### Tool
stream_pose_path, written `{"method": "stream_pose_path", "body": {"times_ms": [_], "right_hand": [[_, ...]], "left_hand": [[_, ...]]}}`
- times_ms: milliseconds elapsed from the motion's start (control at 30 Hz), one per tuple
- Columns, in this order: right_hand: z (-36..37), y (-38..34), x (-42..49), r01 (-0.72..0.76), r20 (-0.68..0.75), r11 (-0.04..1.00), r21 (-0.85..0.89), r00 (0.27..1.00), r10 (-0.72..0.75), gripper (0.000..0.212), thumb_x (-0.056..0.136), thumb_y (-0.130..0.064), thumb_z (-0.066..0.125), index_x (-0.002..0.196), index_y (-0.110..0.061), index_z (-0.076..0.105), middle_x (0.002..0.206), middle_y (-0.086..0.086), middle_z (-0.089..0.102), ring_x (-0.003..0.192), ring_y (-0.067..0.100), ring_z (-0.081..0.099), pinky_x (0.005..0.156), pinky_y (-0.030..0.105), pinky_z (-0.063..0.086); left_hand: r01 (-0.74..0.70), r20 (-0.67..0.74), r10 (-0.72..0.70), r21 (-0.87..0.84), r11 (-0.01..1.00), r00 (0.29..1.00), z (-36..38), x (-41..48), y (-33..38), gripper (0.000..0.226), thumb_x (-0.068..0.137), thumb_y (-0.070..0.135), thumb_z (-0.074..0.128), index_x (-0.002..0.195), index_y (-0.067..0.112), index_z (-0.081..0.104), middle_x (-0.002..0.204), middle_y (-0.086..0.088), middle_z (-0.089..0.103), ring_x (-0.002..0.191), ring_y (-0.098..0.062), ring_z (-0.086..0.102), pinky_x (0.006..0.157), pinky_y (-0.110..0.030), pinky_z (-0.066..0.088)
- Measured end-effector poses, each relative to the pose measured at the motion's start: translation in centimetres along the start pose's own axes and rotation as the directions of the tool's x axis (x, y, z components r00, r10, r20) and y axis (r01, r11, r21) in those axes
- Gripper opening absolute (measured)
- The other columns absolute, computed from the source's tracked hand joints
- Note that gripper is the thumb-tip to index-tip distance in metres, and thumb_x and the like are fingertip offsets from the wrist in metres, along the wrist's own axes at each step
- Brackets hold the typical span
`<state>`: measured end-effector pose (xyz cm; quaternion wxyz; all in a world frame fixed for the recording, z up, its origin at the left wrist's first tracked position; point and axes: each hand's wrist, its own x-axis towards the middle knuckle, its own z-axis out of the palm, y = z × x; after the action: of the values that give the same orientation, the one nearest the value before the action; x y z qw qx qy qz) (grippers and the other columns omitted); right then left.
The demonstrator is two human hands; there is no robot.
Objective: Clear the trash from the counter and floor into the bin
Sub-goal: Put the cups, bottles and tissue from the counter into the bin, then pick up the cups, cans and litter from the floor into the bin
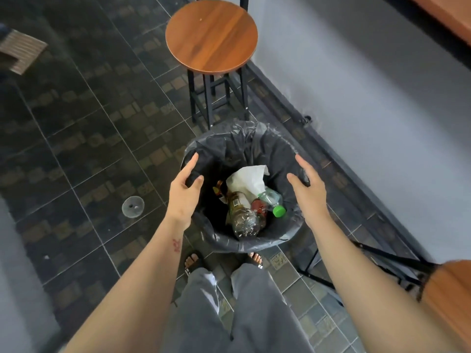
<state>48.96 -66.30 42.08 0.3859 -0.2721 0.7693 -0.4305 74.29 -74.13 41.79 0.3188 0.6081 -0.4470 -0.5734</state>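
Observation:
A round bin (pixel 254 244) lined with a black plastic bag stands on the tiled floor right in front of my feet. Inside lie a clear plastic bottle (pixel 242 220), a bottle with a green cap (pixel 279 210), a red wrapper (pixel 258 206) and a crumpled white tissue (pixel 248 180). My left hand (pixel 184 193) hovers at the bin's left rim, fingers apart, thumb over the bag's edge. My right hand (pixel 307 191) hovers at the right rim, also open and holding nothing. A clear plastic cup lid (pixel 132 206) lies on the floor left of the bin.
A round wooden stool (pixel 211 35) on black metal legs stands just beyond the bin. A grey wall (pixel 369 98) runs along the right, with a wooden counter edge (pixel 448 11) above. Another wooden stool seat (pixel 451 296) sits at the lower right. A striped mat (pixel 20 53) lies far left.

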Motion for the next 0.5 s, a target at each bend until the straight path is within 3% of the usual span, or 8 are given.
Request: {"method": "stream_pose_path", "body": {"times_ms": [200,400,500], "right_hand": [[7.7,4.7,2.7,-0.067,0.057,0.998,-0.001,0.996,0.067,0.048,0.091,-0.024,0.063,0.129,-0.052,0.053,0.135,-0.029,0.045,0.121,-0.013,0.037,0.09,0.006,0.028],[15.1,10.3,7.7,-0.068,0.106,0.997,-0.036,0.992,0.072,0.049,0.091,-0.024,0.063,0.131,-0.051,0.052,0.138,-0.023,0.044,0.121,-0.009,0.036,0.103,0.02,0.029],[19.0,13.8,11.2,-0.051,0.12,0.998,-0.03,0.991,0.054,0.049,0.091,-0.026,0.063,0.131,-0.051,0.052,0.133,-0.028,0.044,0.121,-0.01,0.036,0.1,0.018,0.028]], "left_hand": [[0.079,-0.104,-0.077,0.015,0.997,0.992,-3.5,3.5,-7.0,0.055,0.097,0.006,0.056,0.135,0.045,0.052,0.142,0.011,0.049,0.134,-0.007,0.041,0.115,-0.036,0.032],[0.14,-0.198,-0.148,-0.054,0.989,0.969,-5.4,10.0,-13.6,0.051,0.097,0.005,0.057,0.13,0.045,0.058,0.139,0.014,0.051,0.128,-0.002,0.042,0.1,-0.017,0.035],[0.138,-0.225,-0.151,-0.073,0.988,0.963,-5.7,14.4,-17.9,0.051,0.097,0.006,0.057,0.129,0.044,0.058,0.139,0.014,0.05,0.123,0.002,0.041,0.095,-0.014,0.034]]}}
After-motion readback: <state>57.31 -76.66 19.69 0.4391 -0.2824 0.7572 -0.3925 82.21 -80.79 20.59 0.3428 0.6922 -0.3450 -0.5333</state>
